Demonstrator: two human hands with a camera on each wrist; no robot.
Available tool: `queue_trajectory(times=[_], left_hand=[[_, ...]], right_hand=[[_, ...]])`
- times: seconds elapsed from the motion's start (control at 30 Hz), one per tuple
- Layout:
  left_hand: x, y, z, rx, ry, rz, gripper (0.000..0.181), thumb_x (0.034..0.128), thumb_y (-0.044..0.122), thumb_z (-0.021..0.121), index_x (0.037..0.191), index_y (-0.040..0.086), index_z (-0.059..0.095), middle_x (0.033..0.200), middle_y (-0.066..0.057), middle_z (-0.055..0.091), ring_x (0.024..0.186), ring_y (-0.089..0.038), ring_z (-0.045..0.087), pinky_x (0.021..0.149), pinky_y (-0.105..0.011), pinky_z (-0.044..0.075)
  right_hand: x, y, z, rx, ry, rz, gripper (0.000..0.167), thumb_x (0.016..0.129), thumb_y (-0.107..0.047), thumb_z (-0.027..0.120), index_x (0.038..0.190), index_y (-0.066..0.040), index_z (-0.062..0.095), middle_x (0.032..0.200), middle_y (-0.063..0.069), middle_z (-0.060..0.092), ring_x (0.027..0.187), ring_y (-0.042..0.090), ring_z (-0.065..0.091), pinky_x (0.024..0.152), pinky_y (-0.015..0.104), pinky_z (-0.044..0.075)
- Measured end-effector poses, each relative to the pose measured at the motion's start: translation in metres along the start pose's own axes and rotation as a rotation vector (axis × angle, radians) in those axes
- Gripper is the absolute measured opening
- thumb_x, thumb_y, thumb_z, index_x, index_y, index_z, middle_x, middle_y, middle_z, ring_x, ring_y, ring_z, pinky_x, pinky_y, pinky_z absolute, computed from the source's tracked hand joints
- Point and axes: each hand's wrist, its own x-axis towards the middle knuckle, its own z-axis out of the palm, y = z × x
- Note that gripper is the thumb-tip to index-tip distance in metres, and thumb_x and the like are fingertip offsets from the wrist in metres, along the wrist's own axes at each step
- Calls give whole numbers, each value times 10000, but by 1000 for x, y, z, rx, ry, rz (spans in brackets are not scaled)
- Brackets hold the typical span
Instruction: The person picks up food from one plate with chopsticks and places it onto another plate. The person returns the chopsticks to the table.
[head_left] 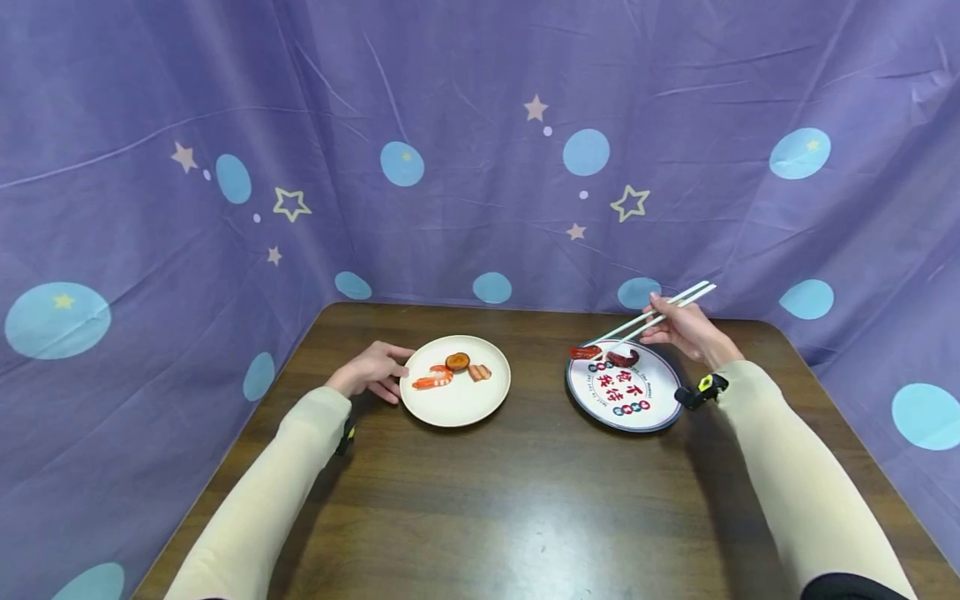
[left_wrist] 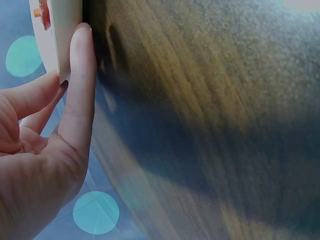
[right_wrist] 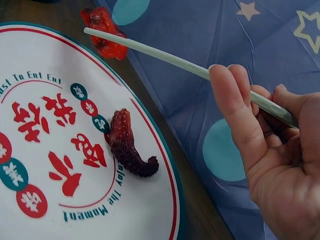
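My right hand [head_left: 686, 332] grips a pair of pale chopsticks [right_wrist: 160, 55] above the far edge of the patterned plate [head_left: 637, 408]. At their tips is a glossy red food piece [right_wrist: 104, 32], over the plate's rim area. A dark, curled tentacle piece [right_wrist: 129, 145] lies on that plate. On the left, my left hand [head_left: 375, 371] holds the rim of a cream plate [head_left: 453, 412], thumb above and a finger along its underside. That plate bears a shrimp [head_left: 433, 379], a round brown slice [head_left: 457, 362] and a striped meat piece [head_left: 480, 372].
Both plates stand on a dark wooden table [head_left: 450, 500], with bare wood between them. A purple curtain [head_left: 465, 100] with stars and blue ovals hangs behind the table and along its sides.
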Motion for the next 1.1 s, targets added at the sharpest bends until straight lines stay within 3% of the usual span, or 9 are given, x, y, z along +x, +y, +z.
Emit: queue_trajectory(times=[0.7,0.9,1.1], left_hand=[[1,0,-1,-9,9,8,592,1043,-17,575,1611,20,409,1088,-261,708,624,-250,718,641,-442,688],[0,-1,-2,-8,4,10,591,1040,-19,580,1606,9,411,1062,-250,713,621,-257,719,633,-448,687],[0,-2,-2,-7,8,19,596,1041,-11,577,1611,12,404,1064,-246,709,614,-247,713,633,-440,687]], right_hand=[[17,7,31,-41,-6,6,379,1147,-209,470,926,0,695,754,110,678,599,207,727,663,370,683],[19,9,44,-42,-34,9,383,1154,-198,447,924,-6,687,763,132,672,602,213,729,698,414,681],[24,11,57,-38,-20,14,353,1150,-209,464,978,43,643,762,128,664,595,210,724,672,393,682]])
